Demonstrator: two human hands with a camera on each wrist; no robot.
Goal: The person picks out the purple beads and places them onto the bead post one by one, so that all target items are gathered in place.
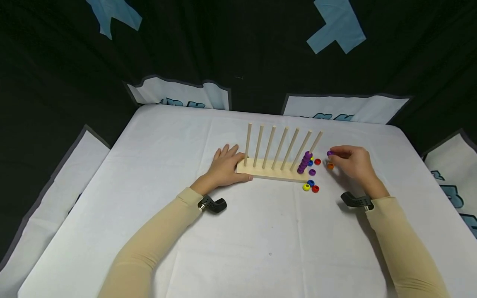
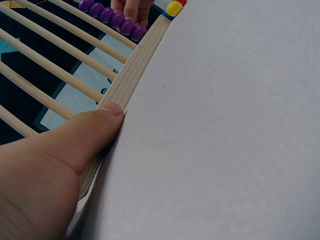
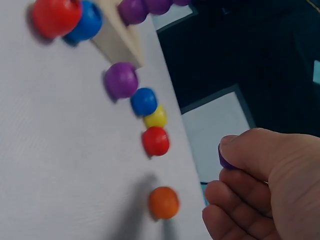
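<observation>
A wooden peg rack (image 1: 273, 169) with a row of upright pegs stands on the table. Its rightmost peg carries a stack of several purple beads (image 1: 304, 162). My left hand (image 1: 223, 167) holds the left end of the base, the thumb (image 2: 100, 125) along the front edge and the other fingers spread behind. To the right of the rack, my right hand (image 1: 352, 162) pinches a purple bead (image 3: 227, 161) between thumb and fingers, raised above the table; the fingers hide most of it in the right wrist view. An orange bead (image 3: 164, 203) lies below that hand.
Loose beads lie around the rack's right end: a purple bead (image 1: 312, 172), red beads (image 1: 315, 189), blue beads (image 1: 311, 182) and yellow beads (image 1: 306, 187). White cloth covers the table (image 1: 238, 248). Dark curtains (image 1: 223, 45) hang behind it.
</observation>
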